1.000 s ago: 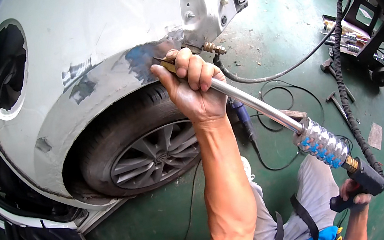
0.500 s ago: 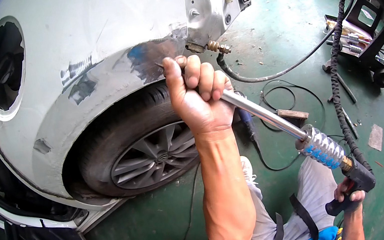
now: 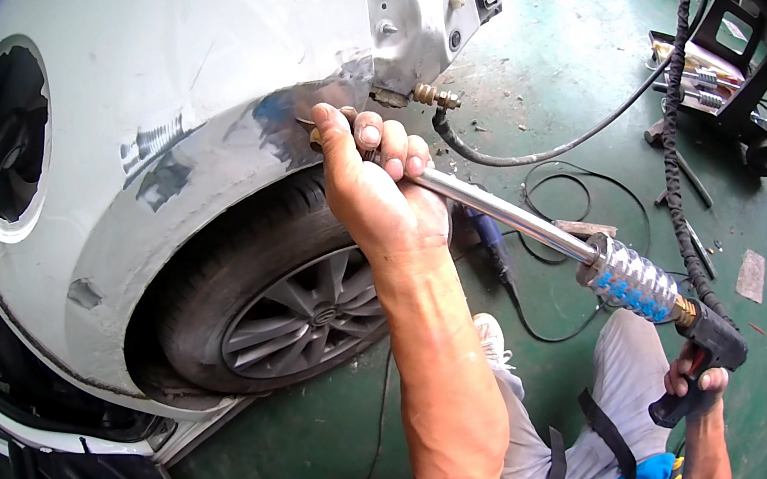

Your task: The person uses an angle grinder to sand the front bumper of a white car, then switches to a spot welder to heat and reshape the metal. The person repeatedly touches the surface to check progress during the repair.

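Note:
My left hand (image 3: 376, 185) is wrapped round the front of a spot-weld dent puller (image 3: 509, 214), a long shiny rod with a coil spring (image 3: 636, 278). My right hand (image 3: 700, 381) grips its black pistol handle (image 3: 722, 343) at the lower right. A small brassy part and a thin tip show just beyond my left thumb, close to the sanded, bare-metal patch (image 3: 282, 119) above the wheel arch. Whether the tip touches the metal is hidden by my fingers. The white car panel (image 3: 203, 67) has several scraped, grey areas.
Below the arch is the wheel (image 3: 315, 312). A brass clamp fitting (image 3: 436, 97) with a thick cable hangs at the panel's lower corner. A sleeved cable (image 3: 675, 191) runs from the handle to a black cart (image 3: 750, 66). Hammers, a wood block (image 3: 587, 228) and a blue-bodied tool (image 3: 493, 241) lie on the green floor.
My left hand and the front of the dent puller have shifted slightly left and down along the panel. My right hand stays nearly in place on the handle.

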### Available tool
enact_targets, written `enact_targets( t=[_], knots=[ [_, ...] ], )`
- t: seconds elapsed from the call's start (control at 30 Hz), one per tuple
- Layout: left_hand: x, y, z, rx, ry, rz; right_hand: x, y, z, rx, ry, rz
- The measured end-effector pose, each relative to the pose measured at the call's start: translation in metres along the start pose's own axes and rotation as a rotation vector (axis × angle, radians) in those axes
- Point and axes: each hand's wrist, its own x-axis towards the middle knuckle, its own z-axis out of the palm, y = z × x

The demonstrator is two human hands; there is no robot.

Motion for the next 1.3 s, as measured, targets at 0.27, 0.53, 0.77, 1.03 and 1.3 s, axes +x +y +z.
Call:
enact_targets(
  t=[0.27,0.53,0.77,1.03,1.3],
  knots=[
    [0.002,-0.009,-0.006,0.001,-0.023,-0.019,-0.001,-0.003,0.004,-0.005,0.021,-0.007],
    [0.005,-0.01,-0.01,0.01,-0.059,-0.029,-0.007,-0.006,0.0,-0.038,0.043,-0.023],
    [-0.05,-0.057,-0.003,0.001,-0.069,-0.219,-0.001,-0.007,0.021,-0.022,0.123,-0.031],
    [-0.128,-0.099,-0.002,0.185,-0.133,-0.468,-0.001,-0.005,0.003,0.001,0.093,-0.006],
    [-0.127,-0.102,0.002,0.17,-0.093,-0.457,0.0,-0.001,0.009,0.017,0.117,0.001]
  ],
)
